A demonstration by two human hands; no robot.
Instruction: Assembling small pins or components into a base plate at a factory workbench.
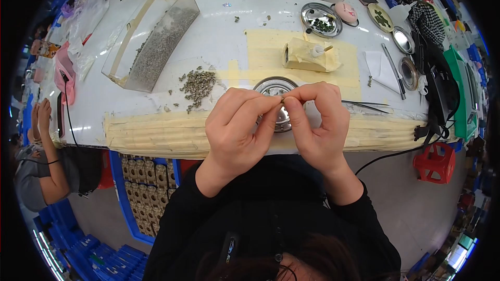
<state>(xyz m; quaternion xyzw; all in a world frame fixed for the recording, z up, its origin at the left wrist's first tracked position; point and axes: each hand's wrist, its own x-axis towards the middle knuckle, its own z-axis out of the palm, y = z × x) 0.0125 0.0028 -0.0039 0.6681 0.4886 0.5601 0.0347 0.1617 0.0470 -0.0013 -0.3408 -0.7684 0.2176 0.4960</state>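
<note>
Over a round metal dish (277, 84) at the table's near edge, my left hand (237, 122) and my right hand (322, 122) meet fingertip to fingertip. Both are closed in a pinch on a tiny greenish piece (283, 100), too small to name. Parts of the dish are hidden behind my fingers. Left of my left hand lies a loose pile of small grey-green pieces (198, 87). Beyond the dish stands a block wrapped in yellowish tape (311, 56), with a small stick on top. Black tweezers (367, 105) rest to the right of my right hand.
A clear box (169, 41) of small grey pieces stands at the far left. Metal dishes (321, 20) and a pen-like tool (393, 70) lie to the right. Below the table are a blue tray (121, 192) and a red stool (435, 162). Another person's arm (52, 171) is at left.
</note>
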